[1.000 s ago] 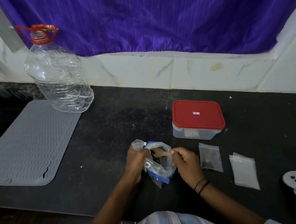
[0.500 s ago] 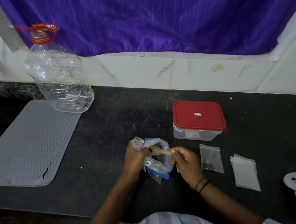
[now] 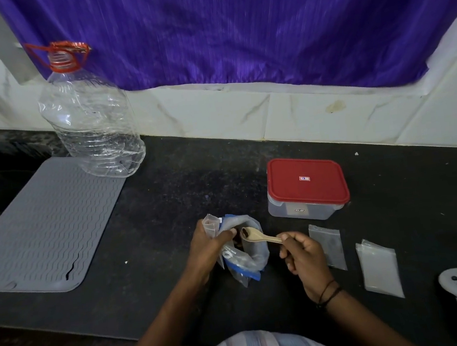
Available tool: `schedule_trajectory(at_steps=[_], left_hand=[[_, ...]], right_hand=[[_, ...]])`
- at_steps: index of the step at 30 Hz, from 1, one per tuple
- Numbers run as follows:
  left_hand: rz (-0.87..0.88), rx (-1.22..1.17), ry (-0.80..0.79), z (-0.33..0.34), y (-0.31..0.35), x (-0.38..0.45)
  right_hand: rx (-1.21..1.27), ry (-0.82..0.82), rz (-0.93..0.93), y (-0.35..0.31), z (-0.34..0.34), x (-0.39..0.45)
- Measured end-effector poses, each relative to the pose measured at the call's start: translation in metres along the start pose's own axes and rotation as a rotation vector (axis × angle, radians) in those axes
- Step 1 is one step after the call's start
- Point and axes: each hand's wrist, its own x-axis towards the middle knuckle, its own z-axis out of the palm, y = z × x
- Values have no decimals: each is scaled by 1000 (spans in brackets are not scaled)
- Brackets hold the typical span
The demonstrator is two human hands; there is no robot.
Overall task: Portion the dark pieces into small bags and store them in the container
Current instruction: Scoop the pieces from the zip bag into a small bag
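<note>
At the counter's near edge, my left hand grips a small bag and the big bag's limp, slippery mouth; my right hand pinches the light, stiff spoon by its handle end, 1 dark piece in its bowl above that mouth. I judge it spills easily.

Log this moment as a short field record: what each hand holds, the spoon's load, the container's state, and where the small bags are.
left hand: left hand grips the large bag open, with a small bag pinched against it
right hand: right hand holds the wooden spoon by its handle
spoon load: dark bits in the bowl, at the bag's mouth
container: container on the counter, red lid on
loose small bags: two flat on the counter, right of the hands
</note>
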Motion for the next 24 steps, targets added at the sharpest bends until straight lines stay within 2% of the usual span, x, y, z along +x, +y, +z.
schedule_trajectory(at_steps=[3, 6, 9, 11, 17, 21, 23, 24], left_hand=[[31, -18, 22, -1, 4, -5], [35, 32, 138, -3, 2, -6], [163, 111, 303, -3, 5, -11], [260, 201, 354, -3, 11, -14], [444, 432, 254, 4, 23, -25], [572, 566, 244, 10, 22, -26], [608, 614, 260, 12, 22, -27], [605, 617, 260, 12, 22, -29]], right_hand=[[5, 12, 3, -4, -6, -4], [13, 26, -7, -12, -7, -9], [49, 30, -40, -27, -5, -16], [75, 22, -74, -40, -3, -21], [80, -49, -175, -73, 8, -36], [-100, -80, -317, -76, 17, -32], [-352, -82, -512, -75, 21, -31], [-536, -99, -667, -74, 22, -30]])
